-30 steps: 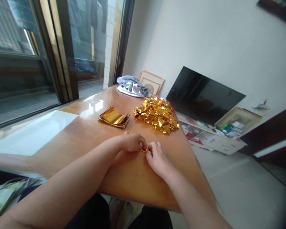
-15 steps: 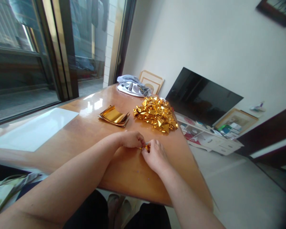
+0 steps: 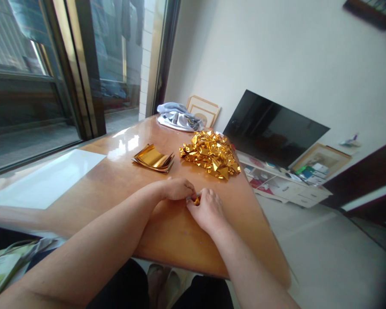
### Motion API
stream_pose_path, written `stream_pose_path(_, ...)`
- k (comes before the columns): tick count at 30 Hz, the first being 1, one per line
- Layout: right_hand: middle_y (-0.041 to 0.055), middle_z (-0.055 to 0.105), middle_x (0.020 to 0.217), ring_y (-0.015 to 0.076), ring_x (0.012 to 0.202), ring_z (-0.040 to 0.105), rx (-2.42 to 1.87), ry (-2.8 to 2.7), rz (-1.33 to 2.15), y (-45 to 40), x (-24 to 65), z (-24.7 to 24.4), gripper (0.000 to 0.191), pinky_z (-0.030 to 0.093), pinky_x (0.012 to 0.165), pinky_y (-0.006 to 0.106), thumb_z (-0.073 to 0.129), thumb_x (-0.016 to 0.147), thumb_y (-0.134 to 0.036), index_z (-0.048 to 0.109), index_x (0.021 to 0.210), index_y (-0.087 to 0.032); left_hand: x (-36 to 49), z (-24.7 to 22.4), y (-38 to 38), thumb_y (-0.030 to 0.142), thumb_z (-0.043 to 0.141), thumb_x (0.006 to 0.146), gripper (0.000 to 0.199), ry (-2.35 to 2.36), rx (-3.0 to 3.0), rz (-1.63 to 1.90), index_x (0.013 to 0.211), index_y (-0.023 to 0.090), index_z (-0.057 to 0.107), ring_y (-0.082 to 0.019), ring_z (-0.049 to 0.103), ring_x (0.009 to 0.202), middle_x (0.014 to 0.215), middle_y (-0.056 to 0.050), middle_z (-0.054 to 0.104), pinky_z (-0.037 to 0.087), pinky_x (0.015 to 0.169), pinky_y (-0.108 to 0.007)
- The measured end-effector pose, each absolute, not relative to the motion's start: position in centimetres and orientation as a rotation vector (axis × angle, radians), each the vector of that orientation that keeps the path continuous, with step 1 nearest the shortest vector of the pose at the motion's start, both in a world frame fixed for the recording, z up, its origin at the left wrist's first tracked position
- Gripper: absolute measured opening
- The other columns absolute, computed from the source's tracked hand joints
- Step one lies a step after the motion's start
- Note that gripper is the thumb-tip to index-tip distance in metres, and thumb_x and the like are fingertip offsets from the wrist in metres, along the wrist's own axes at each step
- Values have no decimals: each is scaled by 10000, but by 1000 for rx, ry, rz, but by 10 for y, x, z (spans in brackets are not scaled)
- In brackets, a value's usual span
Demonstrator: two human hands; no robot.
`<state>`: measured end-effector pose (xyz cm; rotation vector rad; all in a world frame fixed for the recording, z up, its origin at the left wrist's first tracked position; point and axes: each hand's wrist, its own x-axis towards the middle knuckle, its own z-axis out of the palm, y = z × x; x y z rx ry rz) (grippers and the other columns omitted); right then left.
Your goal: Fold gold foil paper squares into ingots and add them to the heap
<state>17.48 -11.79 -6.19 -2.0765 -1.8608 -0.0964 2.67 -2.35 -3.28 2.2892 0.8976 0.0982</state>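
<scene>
Gold foil piece (image 3: 197, 201) is sitting at frame centre, mostly hidden between the hands, close over the tabletop. Right hand (image 3: 209, 208) is holding it narrow, thumb opposing fingers. Left hand (image 3: 177, 189) is curling in, fingertips pinching its left end; exact contact there is hiding behind the fingers. Step looks like small two-handed creasing or shaping. Next move is probably calling for fine fingertip pressure, one side steadying while the other is working, wrists low.

Outward: gold sheet stack (image 3: 152, 158) is lying just beyond the left hand, its edges curling up. Crumpled-looking gold pile (image 3: 214, 154) is rising beyond the right hand, near the table's right edge, so right-side room is running tight. Bare table (image 3: 180, 234) is leaving open room toward the lower middle, the near edge limiting it. White sheet (image 3: 51, 180) is lying well apart, left of frame. Cloth bundle (image 3: 178, 116) is occupying the far end, upper middle.
</scene>
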Motion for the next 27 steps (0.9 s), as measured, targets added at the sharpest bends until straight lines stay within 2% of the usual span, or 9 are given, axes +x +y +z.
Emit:
stream_pose_path(3,126,633,969,292,962,607,-2004,-1881,36,-119,186,-61,338,454,832,388,649,828,-514,585,919,-195,26,-31,-26,269,477,840,336,933,2335,102,976,291,783,-210,644,943,1037,10,763,436,907,-340)
stream_pose_path(7,58,628,1006,202,917,605,-1792,-1967,240,-125,209,-59,175,466,799,308,592,902,-323,612,1043,-220,29,-32,-31,288,510,840,296,962,2377,129,977,299,771,-221,641,972,1027,17,770,345,1015,-444)
stream_pose_path(10,51,610,1005,184,910,594,-1717,-2085,261,-132,216,-56,192,470,821,294,552,929,-243,656,1089,-245,32,-36,-32,287,540,824,257,991,2397,156,934,314,770,-210,652,927,950,33,777,302,1037,-478)
stream_pose_path(15,87,597,1046,220,1026,554,-1718,-2270,108,-146,214,-44,281,453,921,328,505,962,-227,700,1162,-259,36,-41,-34,322,551,824,231,1022,2477,208,894,311,770,-213,661,890,897,25,774,311,1005,-455)
stream_pose_path(23,96,596,1037,229,992,550,-1752,-2396,27,-162,224,-33,346,466,923,347,478,986,-260,657,1282,-260,38,-42,-37,341,540,817,217,1064,2573,251,846,288,749,-221,662,842,874,2,766,340,904,-415)
stream_pose_path(27,102,604,1077,230,1010,557,-1717,-2383,34,-167,228,-38,353,474,929,345,470,984,-242,654,1285,-248,46,-47,-39,460,553,833,268,1140,2589,293,803,248,714,-225,652,792,809,-22,749,343,874,-408)
